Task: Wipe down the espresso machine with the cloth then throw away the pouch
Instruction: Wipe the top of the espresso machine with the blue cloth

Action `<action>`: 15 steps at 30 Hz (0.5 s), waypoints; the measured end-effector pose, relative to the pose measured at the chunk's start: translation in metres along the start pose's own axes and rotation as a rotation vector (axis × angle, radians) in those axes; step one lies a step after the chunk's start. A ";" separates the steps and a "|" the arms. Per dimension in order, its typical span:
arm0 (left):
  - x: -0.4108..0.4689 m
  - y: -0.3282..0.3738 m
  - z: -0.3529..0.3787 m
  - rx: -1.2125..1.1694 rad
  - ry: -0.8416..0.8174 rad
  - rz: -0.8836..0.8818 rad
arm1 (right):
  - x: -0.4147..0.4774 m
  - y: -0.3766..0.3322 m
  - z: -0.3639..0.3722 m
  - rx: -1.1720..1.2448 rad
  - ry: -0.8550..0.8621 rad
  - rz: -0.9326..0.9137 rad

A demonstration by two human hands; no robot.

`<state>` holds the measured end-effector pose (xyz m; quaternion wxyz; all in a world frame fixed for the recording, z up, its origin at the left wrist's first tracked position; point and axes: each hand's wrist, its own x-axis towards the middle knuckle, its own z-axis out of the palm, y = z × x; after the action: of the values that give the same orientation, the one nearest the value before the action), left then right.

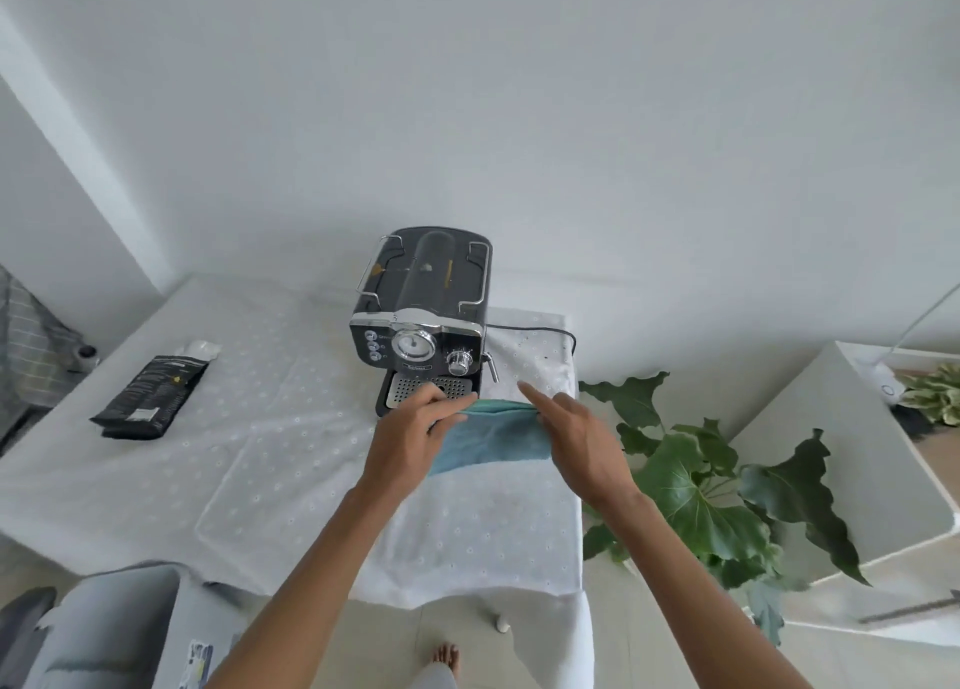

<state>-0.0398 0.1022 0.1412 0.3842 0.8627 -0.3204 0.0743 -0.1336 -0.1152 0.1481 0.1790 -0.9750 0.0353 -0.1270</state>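
A dark grey espresso machine [423, 319] with chrome rails, a round gauge and a drip tray stands at the back of the table. In front of it hangs a teal cloth [493, 439], stretched between both hands. My left hand [415, 428] pinches the cloth's upper left edge, just in front of the drip tray. My right hand [571, 434] grips the upper right edge, its index finger pointing out. A black pouch [150, 389] with a white crumpled top lies flat on the table at the far left, well away from both hands.
The table wears a white eyelet tablecloth [260, 454]. The machine's black cord [545, 331] runs off to the right. A leafy plant [701, 480] stands right of the table beside white boxes [857, 454]. A grey cushion [114, 631] is at lower left.
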 end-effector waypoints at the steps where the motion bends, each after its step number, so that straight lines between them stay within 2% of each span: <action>1: 0.007 0.003 -0.012 0.001 0.048 0.015 | 0.008 -0.007 -0.009 0.010 0.030 -0.006; 7: 0.052 0.008 -0.069 -0.078 0.232 0.075 | 0.051 -0.042 -0.045 0.109 0.157 -0.054; 15: 0.107 -0.021 -0.109 -0.184 0.240 0.125 | 0.110 -0.064 -0.051 0.216 0.212 -0.026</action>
<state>0.0701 0.1371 0.2444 0.4919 0.7870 -0.3308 0.1708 -0.0392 -0.0858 0.2432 0.2763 -0.9316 0.0278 -0.2346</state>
